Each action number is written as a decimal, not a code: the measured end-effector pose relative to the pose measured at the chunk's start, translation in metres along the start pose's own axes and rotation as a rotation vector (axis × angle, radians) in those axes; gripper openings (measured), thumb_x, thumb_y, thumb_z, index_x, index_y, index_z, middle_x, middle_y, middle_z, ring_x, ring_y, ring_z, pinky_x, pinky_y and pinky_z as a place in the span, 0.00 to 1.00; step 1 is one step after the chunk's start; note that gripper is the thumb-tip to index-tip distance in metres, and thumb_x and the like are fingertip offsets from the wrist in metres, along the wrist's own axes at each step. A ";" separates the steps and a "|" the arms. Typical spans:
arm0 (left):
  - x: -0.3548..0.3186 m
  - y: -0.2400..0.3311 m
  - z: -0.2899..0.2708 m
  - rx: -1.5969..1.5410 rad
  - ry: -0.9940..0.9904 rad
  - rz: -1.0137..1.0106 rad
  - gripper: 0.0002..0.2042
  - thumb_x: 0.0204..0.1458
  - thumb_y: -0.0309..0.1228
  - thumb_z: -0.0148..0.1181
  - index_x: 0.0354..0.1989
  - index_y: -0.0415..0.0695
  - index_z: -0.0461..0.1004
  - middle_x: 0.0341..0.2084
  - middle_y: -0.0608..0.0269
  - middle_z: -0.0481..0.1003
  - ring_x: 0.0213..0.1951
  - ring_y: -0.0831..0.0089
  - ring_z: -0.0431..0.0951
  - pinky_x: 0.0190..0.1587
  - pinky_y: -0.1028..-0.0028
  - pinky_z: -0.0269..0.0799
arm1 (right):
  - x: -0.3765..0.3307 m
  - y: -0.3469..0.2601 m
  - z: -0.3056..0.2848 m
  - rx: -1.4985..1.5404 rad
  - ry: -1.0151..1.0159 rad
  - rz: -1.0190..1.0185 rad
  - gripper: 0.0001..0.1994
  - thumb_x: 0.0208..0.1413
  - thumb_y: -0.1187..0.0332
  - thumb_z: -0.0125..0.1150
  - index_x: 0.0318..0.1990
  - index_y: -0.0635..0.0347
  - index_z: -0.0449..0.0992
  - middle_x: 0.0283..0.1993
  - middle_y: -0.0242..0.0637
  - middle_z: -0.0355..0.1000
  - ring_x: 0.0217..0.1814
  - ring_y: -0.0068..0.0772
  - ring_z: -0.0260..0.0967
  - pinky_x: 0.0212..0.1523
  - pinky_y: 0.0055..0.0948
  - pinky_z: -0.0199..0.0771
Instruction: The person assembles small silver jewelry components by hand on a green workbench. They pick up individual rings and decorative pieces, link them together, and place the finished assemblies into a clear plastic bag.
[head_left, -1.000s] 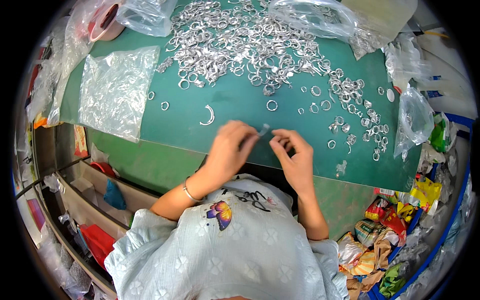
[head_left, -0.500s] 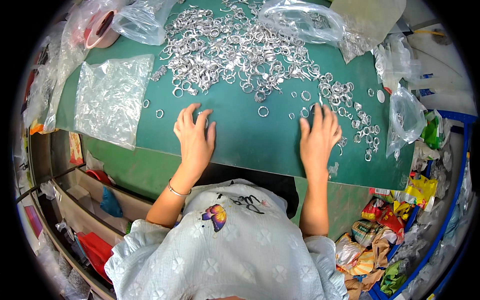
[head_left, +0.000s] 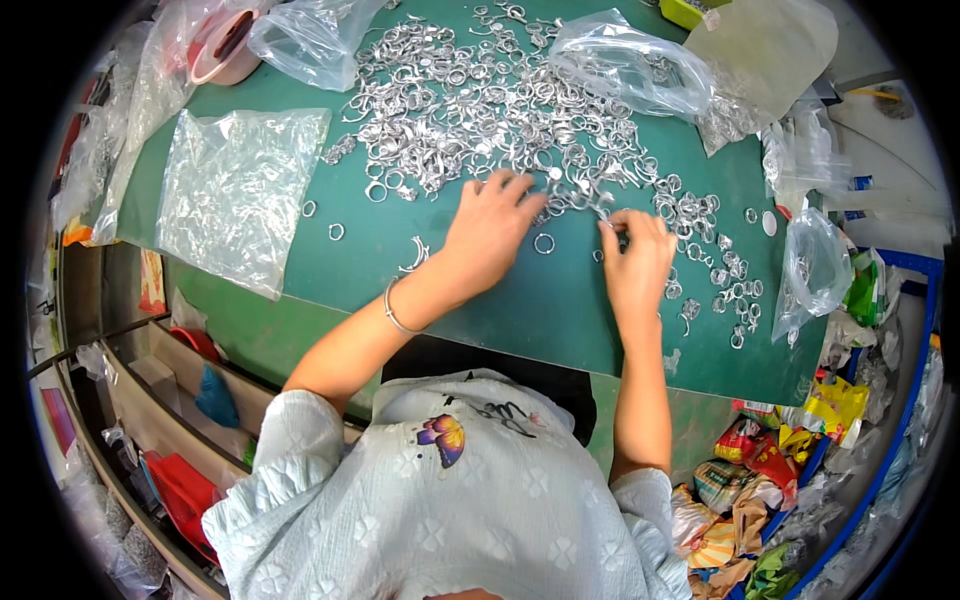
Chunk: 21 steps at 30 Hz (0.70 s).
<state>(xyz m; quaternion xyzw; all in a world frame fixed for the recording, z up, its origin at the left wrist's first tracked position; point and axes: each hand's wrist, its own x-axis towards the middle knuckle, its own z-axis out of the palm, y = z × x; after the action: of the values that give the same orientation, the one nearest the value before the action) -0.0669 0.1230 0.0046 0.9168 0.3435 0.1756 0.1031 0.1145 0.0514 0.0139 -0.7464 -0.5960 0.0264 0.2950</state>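
Note:
A broad heap of silver-coloured metal rings covers the far middle of the green table. My left hand, a bangle at its wrist, reaches in from the left with bent, parted fingers. Its fingertips touch the heap's near edge, beside some motion-blurred rings. To the right, my right hand pinches a small ring between thumb and forefinger, partly covered by the fingers. One single ring lies between the hands. A few rings sit together behind my left wrist.
A flat clear plastic bag lies at the left, a pink bowl beyond it. Open bags border the heap. Smaller ring groups sit at the right, near another clear bag. Drawers and colourful packets flank the table below.
My left hand has moved right and forward to the heap, leaving a few rings where it was. My right hand's fingers have drawn together around a ring. The view has shifted slightly.

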 end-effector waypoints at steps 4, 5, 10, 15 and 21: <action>0.004 -0.023 0.005 -0.054 0.057 -0.178 0.10 0.47 0.23 0.57 0.39 0.44 0.75 0.45 0.63 0.69 0.45 0.64 0.68 0.44 0.66 0.59 | -0.008 0.005 -0.014 0.069 0.016 0.056 0.06 0.43 0.74 0.66 0.27 0.59 0.73 0.26 0.32 0.71 0.31 0.33 0.64 0.38 0.31 0.57; 0.004 -0.022 0.005 -0.035 0.113 -0.181 0.10 0.47 0.23 0.57 0.39 0.44 0.75 0.44 0.63 0.69 0.45 0.64 0.68 0.44 0.66 0.59 | -0.010 0.004 -0.016 0.025 0.027 0.031 0.06 0.43 0.74 0.66 0.27 0.59 0.73 0.26 0.32 0.71 0.32 0.33 0.64 0.38 0.31 0.57; -0.008 0.001 -0.013 -0.227 0.165 -0.152 0.11 0.47 0.22 0.57 0.41 0.44 0.73 0.44 0.61 0.69 0.44 0.61 0.68 0.44 0.66 0.60 | -0.025 -0.006 -0.027 0.096 -0.063 -0.068 0.06 0.41 0.75 0.67 0.26 0.58 0.74 0.27 0.31 0.72 0.32 0.35 0.64 0.37 0.32 0.56; -0.038 0.038 -0.016 -0.475 -0.025 -0.036 0.13 0.46 0.23 0.59 0.42 0.42 0.72 0.43 0.59 0.69 0.43 0.60 0.68 0.42 0.67 0.61 | -0.042 -0.016 -0.023 0.235 -0.245 -0.178 0.07 0.41 0.76 0.65 0.30 0.60 0.75 0.32 0.33 0.72 0.38 0.36 0.66 0.39 0.33 0.59; -0.050 0.044 -0.004 -0.387 -0.066 -0.099 0.09 0.45 0.23 0.60 0.36 0.40 0.72 0.38 0.59 0.68 0.40 0.62 0.67 0.40 0.67 0.60 | -0.004 0.003 -0.016 0.124 0.042 -0.061 0.08 0.46 0.75 0.62 0.36 0.62 0.76 0.41 0.38 0.71 0.44 0.40 0.65 0.44 0.34 0.62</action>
<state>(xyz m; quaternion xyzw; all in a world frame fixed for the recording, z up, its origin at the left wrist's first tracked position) -0.0778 0.0576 0.0093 0.8673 0.3442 0.2027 0.2970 0.1221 0.0407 0.0241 -0.7086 -0.6095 0.0387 0.3535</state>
